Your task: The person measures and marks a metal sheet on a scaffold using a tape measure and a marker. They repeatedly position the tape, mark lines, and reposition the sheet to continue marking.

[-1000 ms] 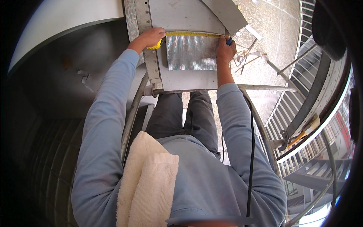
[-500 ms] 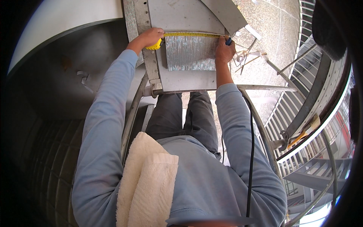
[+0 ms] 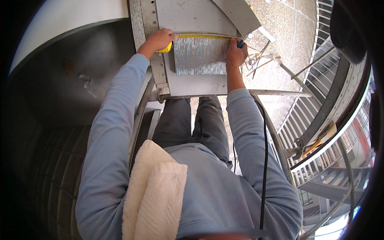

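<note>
Evidently the tape is what counts here: its yellow blade (image 3: 204,36) stretches from left to right along the far edge of a ribbed silver sheet (image 3: 200,58), which lies on a pale panel (image 3: 196,18) in front of the person, a little to the right of a perforated metal rail (image 3: 162,76). The left hand (image 3: 159,39) is curled over the yellow tape case (image 3: 165,49), near the sheet's far left corner, with its fingertips where the blade begins. The right hand (image 3: 237,55) has its fingers bent closely at the blade's other end, by the far right corner, and a blue object (image 3: 240,44) juts from its grip; whether that is a pen or a knife handle I cannot tell, nor how firmly the fingertips pinch the blade.

For a true reading, the blade should lie flat and straight against that far edge, since a slanted or bowed line reads long. It looks slightly curved, though the lens may cause that. Light, even tension from both hands suits it better than a hard pull, which could drag the loose-looking sheet. The right fingertips should pin the end squarely at the corner, and the eyes should be directly above the mark.
</note>
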A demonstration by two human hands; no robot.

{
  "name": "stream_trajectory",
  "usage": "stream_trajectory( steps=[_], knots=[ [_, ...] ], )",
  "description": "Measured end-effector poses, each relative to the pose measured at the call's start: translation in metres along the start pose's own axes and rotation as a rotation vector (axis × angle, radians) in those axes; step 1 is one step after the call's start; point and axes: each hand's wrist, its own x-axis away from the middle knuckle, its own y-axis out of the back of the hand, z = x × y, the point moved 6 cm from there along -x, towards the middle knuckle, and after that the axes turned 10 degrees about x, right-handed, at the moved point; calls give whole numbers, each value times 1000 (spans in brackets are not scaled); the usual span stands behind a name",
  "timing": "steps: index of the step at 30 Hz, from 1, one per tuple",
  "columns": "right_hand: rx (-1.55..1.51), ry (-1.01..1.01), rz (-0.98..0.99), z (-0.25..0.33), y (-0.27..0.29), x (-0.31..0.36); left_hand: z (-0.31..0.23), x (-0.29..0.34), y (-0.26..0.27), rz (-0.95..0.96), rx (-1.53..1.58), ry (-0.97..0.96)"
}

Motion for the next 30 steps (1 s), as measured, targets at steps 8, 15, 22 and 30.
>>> stream_trajectory(
  steps=[8, 15, 22, 30],
  knots=[
    [-37, -19, 16, 3, 0, 2, 4, 1, -2, -47, 49, -25],
    [-19, -31, 19, 3, 0, 3, 5, -4, 0, -18, 71, 41],
    [-1, -1, -1, 6, 2, 3, 0, -3, -3, -6, 25, 150],
    [-124, 34, 4, 2, -2, 1, 5, -1, -3, -42, 68, 134]
  ],
)
